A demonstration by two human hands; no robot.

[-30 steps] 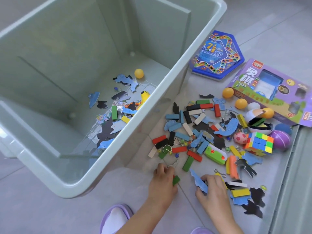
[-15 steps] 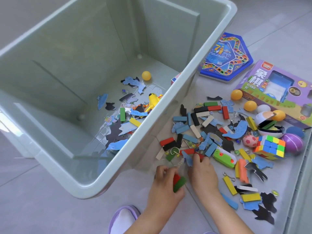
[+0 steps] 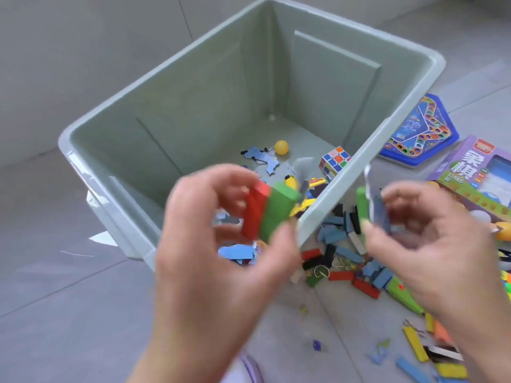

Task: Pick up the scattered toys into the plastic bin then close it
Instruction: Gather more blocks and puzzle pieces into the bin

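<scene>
A grey-green plastic bin (image 3: 116, 167) stands open on the floor, with a puzzle cube (image 3: 334, 160), a yellow ball (image 3: 281, 147) and flat puzzle pieces inside. My left hand (image 3: 210, 258) is raised over the bin's near rim and grips a red block and a green block (image 3: 269, 212) together. My right hand (image 3: 431, 244) is raised beside it, just outside the rim, and pinches a green block (image 3: 361, 201) with blue pieces. Scattered blocks (image 3: 343, 261) lie on the floor below my hands. Both hands are blurred.
A blue pentagon game board (image 3: 420, 131) and a purple toy box (image 3: 475, 172) lie right of the bin. More blocks (image 3: 412, 341) and small bits are strewn at the lower right. Grey floor tiles stretch to the left.
Both hands have lifted off the floor pile with pieces in them and now hang at the bin's near rim. The view has swung left toward the bin.
</scene>
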